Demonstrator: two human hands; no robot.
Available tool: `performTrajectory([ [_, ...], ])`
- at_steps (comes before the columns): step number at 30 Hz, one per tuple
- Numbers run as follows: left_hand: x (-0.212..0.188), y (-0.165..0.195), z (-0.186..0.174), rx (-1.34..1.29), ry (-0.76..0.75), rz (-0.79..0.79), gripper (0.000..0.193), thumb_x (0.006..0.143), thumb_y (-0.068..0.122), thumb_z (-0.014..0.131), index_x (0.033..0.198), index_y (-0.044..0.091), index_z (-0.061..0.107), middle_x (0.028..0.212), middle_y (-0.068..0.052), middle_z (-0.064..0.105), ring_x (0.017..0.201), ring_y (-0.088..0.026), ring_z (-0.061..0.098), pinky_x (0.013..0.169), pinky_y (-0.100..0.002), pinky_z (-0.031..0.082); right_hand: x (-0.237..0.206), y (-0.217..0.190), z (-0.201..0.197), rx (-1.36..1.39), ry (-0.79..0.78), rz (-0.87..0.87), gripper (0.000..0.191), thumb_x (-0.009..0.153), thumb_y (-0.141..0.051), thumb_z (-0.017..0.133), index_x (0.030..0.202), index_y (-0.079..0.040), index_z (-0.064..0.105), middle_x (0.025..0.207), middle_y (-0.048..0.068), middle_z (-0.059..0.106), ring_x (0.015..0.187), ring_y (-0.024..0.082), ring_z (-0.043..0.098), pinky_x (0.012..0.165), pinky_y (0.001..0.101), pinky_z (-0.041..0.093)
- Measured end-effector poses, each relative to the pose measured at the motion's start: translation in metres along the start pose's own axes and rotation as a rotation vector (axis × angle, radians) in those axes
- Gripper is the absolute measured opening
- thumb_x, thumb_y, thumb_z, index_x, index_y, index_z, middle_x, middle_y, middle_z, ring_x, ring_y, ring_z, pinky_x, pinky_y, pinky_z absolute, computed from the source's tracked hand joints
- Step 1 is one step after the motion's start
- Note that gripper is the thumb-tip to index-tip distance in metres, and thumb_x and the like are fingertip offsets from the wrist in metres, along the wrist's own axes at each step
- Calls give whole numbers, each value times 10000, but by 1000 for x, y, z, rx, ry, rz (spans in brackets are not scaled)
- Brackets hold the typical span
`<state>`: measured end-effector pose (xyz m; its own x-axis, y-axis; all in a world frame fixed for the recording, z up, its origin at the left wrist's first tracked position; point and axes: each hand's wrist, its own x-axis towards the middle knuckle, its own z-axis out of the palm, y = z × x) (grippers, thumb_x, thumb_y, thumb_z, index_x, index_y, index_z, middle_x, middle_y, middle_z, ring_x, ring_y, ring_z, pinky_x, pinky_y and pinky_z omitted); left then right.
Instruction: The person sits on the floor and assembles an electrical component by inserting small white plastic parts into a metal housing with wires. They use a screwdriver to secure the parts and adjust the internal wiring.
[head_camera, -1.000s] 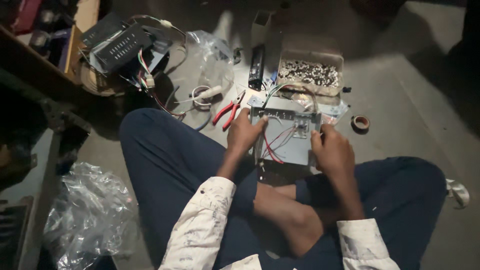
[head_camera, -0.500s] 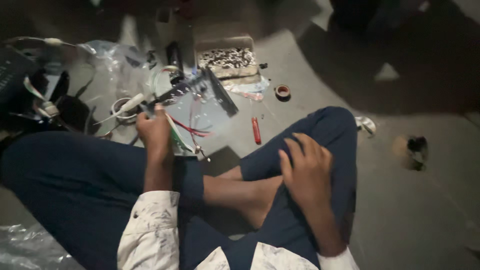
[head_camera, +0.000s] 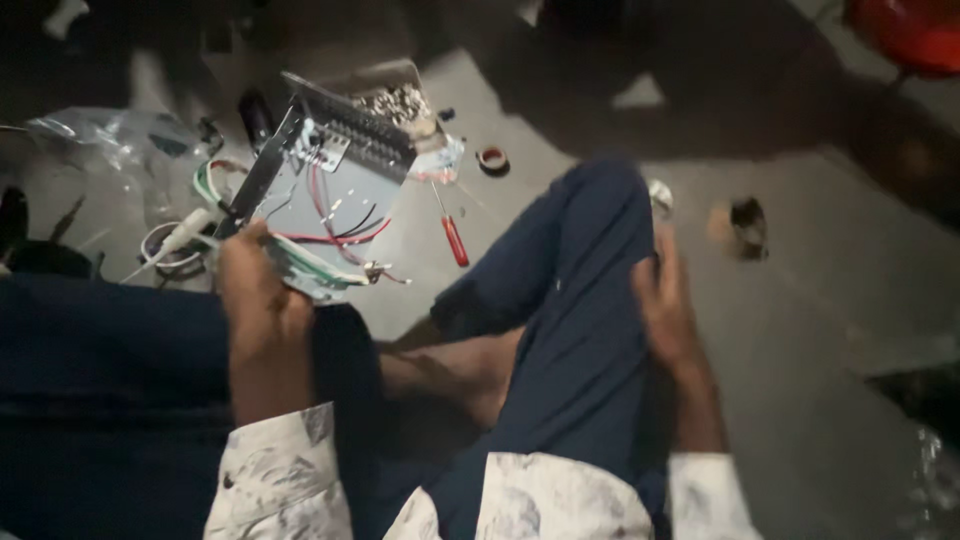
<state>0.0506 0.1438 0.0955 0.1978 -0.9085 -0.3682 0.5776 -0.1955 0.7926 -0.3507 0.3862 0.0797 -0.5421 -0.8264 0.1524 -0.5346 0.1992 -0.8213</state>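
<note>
on the floor: an opened metal unit held up in one hand

far left on the concrete floor (head_camera: 820, 300) lies crumpled clear plastic (head_camera: 110, 140), and just right of it a coil of white cable (head_camera: 175, 245) with a pale plug end. next comes the left hand (head_camera: 250, 290), clenched around the lower edge of an opened metal power unit (head_camera: 330, 190), lifted clear of the floor and tilted, its finned black strip uppermost. red, black and white wires (head_camera: 335, 225) loop loose across its pale inner face and trail past the bottom edge near the thumb.

by the look of it the unit is stiff sheet metal, moderately heavy for one hand, with thin edges that could bite; the wires are soft and would snag or pull free, so the frame edge is the safer hold, never the leads.

behind the unit sits a clear tray of small screws (head_camera: 395, 100). right of that, a red-handled screwdriver (head_camera: 452, 232) lies on the floor, and a small roll of tape (head_camera: 491, 158) beyond it. the person's knee in dark blue trousers (head_camera: 580, 300) rises mid-frame. the right hand (head_camera: 665, 305) rests open against the outer side of that leg, holding nothing. farther right a small dark object (head_camera: 748, 222) sits alone, too blurred to identify.
</note>
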Motion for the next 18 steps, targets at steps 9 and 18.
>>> performTrajectory([
  [9,-113,44,54,-269,-145,-153,307,888,116,583,1153,-40,591,1165,-193,682,1076,-314,708,987,-434,597,-96,103,-20,-513,49,476,592,1027,-429,410,1531,-131,492,1530,176,519,1299,372,592,1086,491,463],
  [18,-206,52,30,808,-560,866,564,870,-88,410,1421,-147,302,1263,-172,443,1166,-258,521,1096,-393,437,-148,119,31,-488,20,515,550,1047,-400,416,1502,-105,510,1469,188,545,1247,365,607,1036,483,479],
])
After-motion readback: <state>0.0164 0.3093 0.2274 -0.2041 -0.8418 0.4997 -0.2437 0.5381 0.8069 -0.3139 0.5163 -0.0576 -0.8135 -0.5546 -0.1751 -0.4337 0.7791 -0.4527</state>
